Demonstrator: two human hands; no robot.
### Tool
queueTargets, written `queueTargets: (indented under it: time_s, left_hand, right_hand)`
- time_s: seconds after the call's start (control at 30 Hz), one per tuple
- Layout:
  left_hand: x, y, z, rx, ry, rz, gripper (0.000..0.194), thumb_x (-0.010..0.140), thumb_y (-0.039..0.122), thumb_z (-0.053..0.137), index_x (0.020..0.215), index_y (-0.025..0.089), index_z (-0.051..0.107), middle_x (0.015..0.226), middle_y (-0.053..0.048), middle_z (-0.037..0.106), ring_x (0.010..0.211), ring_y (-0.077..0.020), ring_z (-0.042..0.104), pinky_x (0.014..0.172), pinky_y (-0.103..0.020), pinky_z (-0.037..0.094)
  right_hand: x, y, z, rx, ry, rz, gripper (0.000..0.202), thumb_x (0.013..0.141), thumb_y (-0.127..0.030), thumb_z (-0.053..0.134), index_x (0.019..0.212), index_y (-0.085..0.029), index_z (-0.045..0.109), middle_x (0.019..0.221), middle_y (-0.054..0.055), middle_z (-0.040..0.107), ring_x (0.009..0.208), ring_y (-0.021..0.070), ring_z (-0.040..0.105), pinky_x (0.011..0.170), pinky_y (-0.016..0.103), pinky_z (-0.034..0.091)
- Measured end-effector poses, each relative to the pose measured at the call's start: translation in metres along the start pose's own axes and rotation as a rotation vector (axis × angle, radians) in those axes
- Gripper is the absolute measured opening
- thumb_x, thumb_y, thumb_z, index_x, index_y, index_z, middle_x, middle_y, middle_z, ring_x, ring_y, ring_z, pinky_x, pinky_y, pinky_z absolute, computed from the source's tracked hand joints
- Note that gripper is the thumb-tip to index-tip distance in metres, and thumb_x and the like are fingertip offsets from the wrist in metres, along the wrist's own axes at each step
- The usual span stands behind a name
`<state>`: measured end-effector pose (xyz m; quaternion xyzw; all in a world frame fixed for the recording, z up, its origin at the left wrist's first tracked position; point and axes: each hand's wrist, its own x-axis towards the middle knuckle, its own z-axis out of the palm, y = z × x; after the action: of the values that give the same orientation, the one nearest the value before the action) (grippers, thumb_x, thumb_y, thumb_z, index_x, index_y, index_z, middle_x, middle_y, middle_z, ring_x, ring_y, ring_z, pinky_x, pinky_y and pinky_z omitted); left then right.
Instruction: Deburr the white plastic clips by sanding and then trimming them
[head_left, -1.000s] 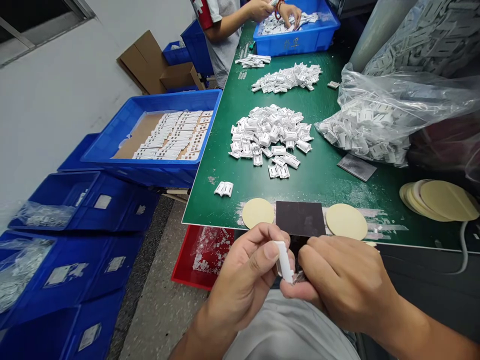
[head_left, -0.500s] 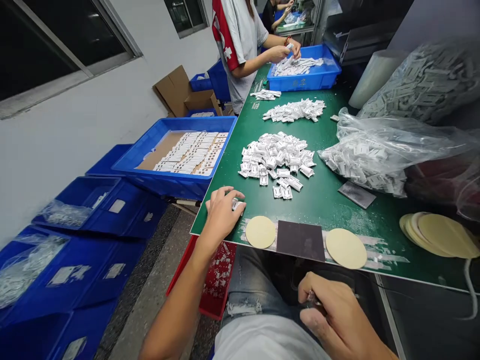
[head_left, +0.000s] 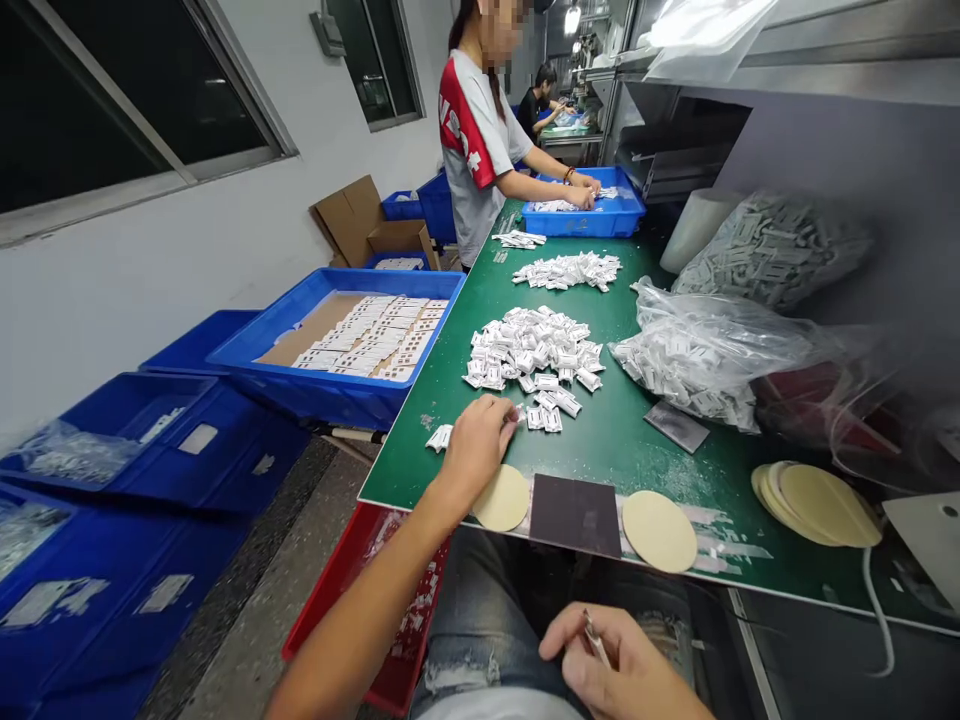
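My left hand (head_left: pixel 480 445) is over the green table, its fingers curled together and pointing right. Its fingertips are beside a few small white plastic parts (head_left: pixel 544 418); what they pinch, if anything, is hidden. Just left of that hand lies another white part (head_left: pixel 439 437). Below the table edge, over my lap, my right hand (head_left: pixel 622 660) is closed around a small metal hand tool (head_left: pixel 597 640), whose exact kind I cannot make out. A large heap of white plastic parts (head_left: pixel 532 345) lies farther back.
At the front edge are a dark square pad (head_left: pixel 576 515) and pale round discs (head_left: pixel 660 530). Bagged parts (head_left: pixel 690 365) stand right. A blue tray (head_left: pixel 330 375) holds rows of parts; a red bin (head_left: pixel 382 640) sits below. A co-worker (head_left: pixel 487 150) reaches into a blue bin (head_left: pixel 585 222).
My left hand has moved right towards the loose parts, leaving a white part on the table. My right hand has shifted left, and the tool in it now shows. The view has tilted up.
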<state>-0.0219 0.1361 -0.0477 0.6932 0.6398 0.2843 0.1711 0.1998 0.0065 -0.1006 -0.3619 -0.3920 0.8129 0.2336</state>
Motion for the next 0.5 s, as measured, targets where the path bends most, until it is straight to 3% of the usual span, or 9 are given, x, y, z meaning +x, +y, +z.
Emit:
queueTargets:
  time_s: [0.07, 0.17, 0.3, 0.37, 0.5]
  left_hand:
    - [-0.027, 0.016, -0.011, -0.09, -0.006, 0.02, 0.014, 0.097, 0.017, 0.054, 0.103, 0.021, 0.066, 0.102, -0.007, 0.07, 0.097, -0.0221, 0.065, 0.087, -0.034, 0.048]
    - [-0.073, 0.038, -0.021, -0.29, -0.115, 0.053, 0.011, 0.096, 0.026, 0.061, 0.102, 0.025, 0.071, 0.097, -0.003, 0.076, 0.087, -0.0181, 0.07, 0.08, -0.027, 0.053]
    - [-0.113, 0.044, -0.023, -0.712, -0.062, -0.067, 0.008, 0.09, 0.025, 0.071, 0.091, 0.026, 0.079, 0.095, -0.006, 0.078, 0.092, -0.0205, 0.072, 0.084, -0.028, 0.055]
    - [-0.122, 0.037, -0.022, -0.767, -0.023, -0.116, 0.009, 0.088, 0.026, 0.074, 0.091, 0.028, 0.082, 0.095, -0.006, 0.079, 0.092, -0.0209, 0.072, 0.081, -0.027, 0.056]
    - [-0.132, 0.019, -0.023, -0.829, -0.023, -0.293, 0.024, 0.088, 0.031, 0.073, 0.11, 0.031, 0.08, 0.106, -0.009, 0.08, 0.099, -0.0244, 0.074, 0.086, -0.031, 0.059]
  right_hand:
    - [-0.001, -0.009, 0.007, -0.057, 0.152, -0.154, 0.054, 0.077, -0.065, 0.075, 0.103, -0.018, 0.068, 0.063, -0.008, 0.038, 0.055, 0.007, 0.029, 0.05, 0.02, 0.023]
    - [0.001, -0.024, 0.017, -0.23, 0.415, -0.415, 0.05, 0.086, -0.059, 0.067, 0.119, -0.022, 0.064, 0.071, -0.004, 0.05, 0.057, 0.0103, 0.041, 0.054, 0.024, 0.034]
    - [0.007, -0.039, 0.025, -0.593, 0.568, -0.621, 0.021, 0.092, -0.041, 0.066, 0.102, -0.023, 0.065, 0.064, -0.005, 0.054, 0.051, 0.011, 0.048, 0.048, 0.022, 0.038]
    - [0.011, -0.045, 0.027, -0.784, 0.536, -0.752, 0.017, 0.093, -0.032, 0.066, 0.108, -0.023, 0.062, 0.067, -0.005, 0.06, 0.051, 0.011, 0.054, 0.049, 0.021, 0.043]
    - [0.021, -0.052, 0.034, -1.085, 0.232, -0.958, 0.022, 0.094, -0.018, 0.058, 0.115, -0.021, 0.063, 0.077, 0.001, 0.071, 0.061, 0.0139, 0.066, 0.058, 0.024, 0.049]
